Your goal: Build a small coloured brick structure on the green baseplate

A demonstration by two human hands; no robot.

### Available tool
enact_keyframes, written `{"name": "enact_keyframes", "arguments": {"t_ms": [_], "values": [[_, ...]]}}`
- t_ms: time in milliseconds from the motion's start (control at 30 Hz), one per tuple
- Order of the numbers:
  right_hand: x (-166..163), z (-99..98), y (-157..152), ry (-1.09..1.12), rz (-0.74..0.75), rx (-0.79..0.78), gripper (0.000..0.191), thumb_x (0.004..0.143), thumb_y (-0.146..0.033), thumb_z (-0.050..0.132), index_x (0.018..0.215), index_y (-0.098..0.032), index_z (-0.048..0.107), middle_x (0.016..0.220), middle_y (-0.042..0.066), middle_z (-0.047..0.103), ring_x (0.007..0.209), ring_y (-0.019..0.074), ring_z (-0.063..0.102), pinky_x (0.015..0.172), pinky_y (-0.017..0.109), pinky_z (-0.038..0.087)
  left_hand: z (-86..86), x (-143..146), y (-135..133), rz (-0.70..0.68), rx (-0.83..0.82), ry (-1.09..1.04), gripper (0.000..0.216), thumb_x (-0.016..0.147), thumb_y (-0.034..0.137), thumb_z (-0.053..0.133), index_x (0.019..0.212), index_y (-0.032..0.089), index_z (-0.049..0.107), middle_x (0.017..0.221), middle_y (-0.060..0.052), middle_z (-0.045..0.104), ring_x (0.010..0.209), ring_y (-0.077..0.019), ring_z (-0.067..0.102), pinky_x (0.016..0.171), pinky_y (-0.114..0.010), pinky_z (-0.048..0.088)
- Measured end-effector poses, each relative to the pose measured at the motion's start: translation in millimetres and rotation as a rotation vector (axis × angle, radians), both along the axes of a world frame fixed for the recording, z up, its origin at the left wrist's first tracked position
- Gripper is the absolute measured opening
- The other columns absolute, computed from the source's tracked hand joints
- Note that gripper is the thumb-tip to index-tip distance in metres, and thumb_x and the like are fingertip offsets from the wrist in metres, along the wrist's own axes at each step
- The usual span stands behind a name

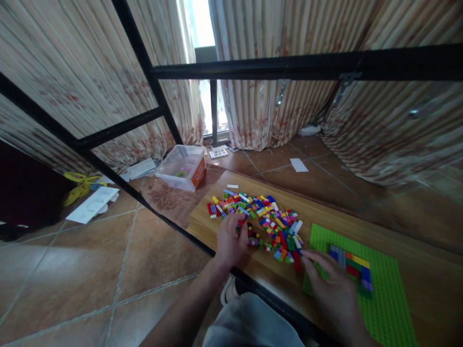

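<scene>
A heap of small coloured bricks [265,221] lies spread on a low wooden board [325,214]. My left hand [230,239] rests at the heap's near left edge, fingers curled down onto the bricks; whether it holds one is hidden. To the right lies a green baseplate [383,294] with a short stack of joined bricks [356,267] on it. My right hand [331,284] lies flat on the baseplate's left edge, fingers stretched out, just left of the joined bricks and beside a red brick [296,260].
A black metal frame [289,65] crosses the view above and on the left. A clear plastic box [183,166] stands on the tiled floor behind the board. Papers [93,205] and a yellow object [77,185] lie at left. Curtains hang behind.
</scene>
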State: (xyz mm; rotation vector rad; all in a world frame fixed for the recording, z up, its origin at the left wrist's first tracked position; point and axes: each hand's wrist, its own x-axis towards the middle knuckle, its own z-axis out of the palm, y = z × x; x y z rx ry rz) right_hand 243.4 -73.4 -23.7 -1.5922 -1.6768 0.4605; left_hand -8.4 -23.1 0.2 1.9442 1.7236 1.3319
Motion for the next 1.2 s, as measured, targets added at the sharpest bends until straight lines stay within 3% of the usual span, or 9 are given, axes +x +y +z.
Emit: {"name": "enact_keyframes", "arguments": {"t_ms": [67, 133, 300, 467, 767, 933, 1200], "values": [[13.6, -8.5, -15.9, 0.015, -0.035, -0.051, 0.035, 0.086, -0.054, 0.053, 0.095, -0.027, 0.073, 0.104, 0.005, 0.073, 0.098, 0.0223, 0.068, 0.090, 0.040, 0.052, 0.5, -26.4, 26.0, 0.143, -0.052, 0.049, 0.026, 0.085, 0.013, 0.054, 0.109, 0.019, 0.061, 0.107, -0.009, 0.067, 0.103, -0.0227, 0.062, 0.090, -0.037, 0.051], [24.9, -16.0, -28.2, 0.007, -0.067, -0.095, 0.039, 0.082, -0.060, 0.054, 0.093, -0.028, 0.074, 0.103, 0.004, 0.074, 0.096, 0.0237, 0.069, 0.088, 0.042, 0.054, 0.8, -48.1, 48.7, 0.193, -0.146, 0.152, 0.029, 0.083, 0.011, 0.055, 0.110, 0.018, 0.062, 0.107, -0.009, 0.068, 0.106, -0.0251, 0.060, 0.095, -0.040, 0.048], [37.2, -23.3, -43.0, 0.015, -0.187, -0.205, 0.047, 0.072, -0.069, 0.056, 0.086, -0.029, 0.076, 0.097, 0.003, 0.076, 0.091, 0.0264, 0.072, 0.076, 0.039, 0.059, 0.4, -66.1, 77.5, 0.087, -0.332, 0.400, 0.041, 0.078, 0.008, 0.055, 0.116, 0.020, 0.063, 0.106, -0.006, 0.071, 0.103, -0.0247, 0.060, 0.095, -0.038, 0.047], [36.7, -20.3, -46.5, 0.048, -0.202, -0.273, 0.049, 0.069, -0.070, 0.057, 0.088, -0.029, 0.076, 0.098, 0.003, 0.077, 0.092, 0.0258, 0.072, 0.075, 0.036, 0.060, -3.3, -61.3, 84.5, 0.037, -0.357, 0.447, 0.038, 0.076, 0.009, 0.054, 0.110, 0.019, 0.066, 0.105, -0.008, 0.070, 0.102, -0.0261, 0.061, 0.093, -0.039, 0.046], [38.5, -16.3, -48.3, 0.096, -0.219, -0.326, 0.052, 0.066, -0.072, 0.056, 0.085, -0.028, 0.078, 0.099, 0.002, 0.077, 0.095, 0.0266, 0.072, 0.076, 0.035, 0.060, -0.3, -70.8, 93.5, -0.087, -0.382, 0.423, 0.031, 0.077, 0.008, 0.053, 0.100, 0.020, 0.069, 0.091, -0.004, 0.070, 0.086, -0.0183, 0.063, 0.081, -0.030, 0.049], [39.0, -17.5, -50.0, 0.086, -0.220, -0.373, 0.050, 0.070, -0.069, 0.056, 0.090, -0.030, 0.078, 0.102, 0.001, 0.076, 0.097, 0.0256, 0.072, 0.077, 0.034, 0.059, -0.3, -64.1, 90.1, -0.108, -0.369, 0.427, 0.037, 0.078, 0.007, 0.052, 0.108, 0.020, 0.068, 0.104, -0.006, 0.070, 0.094, -0.0202, 0.064, 0.089, -0.034, 0.047], [32.7, -12.5, -51.9, 0.125, -0.183, -0.327, 0.045, 0.077, -0.063, 0.056, 0.094, -0.026, 0.076, 0.107, 0.005, 0.075, 0.100, 0.0253, 0.070, 0.087, 0.038, 0.057, 12.6, -52.4, 80.5, -0.123, -0.356, 0.519, 0.016, 0.084, 0.020, 0.059, 0.097, 0.023, 0.068, 0.108, -0.006, 0.069, 0.103, -0.0248, 0.062, 0.101, -0.044, 0.041]]}}
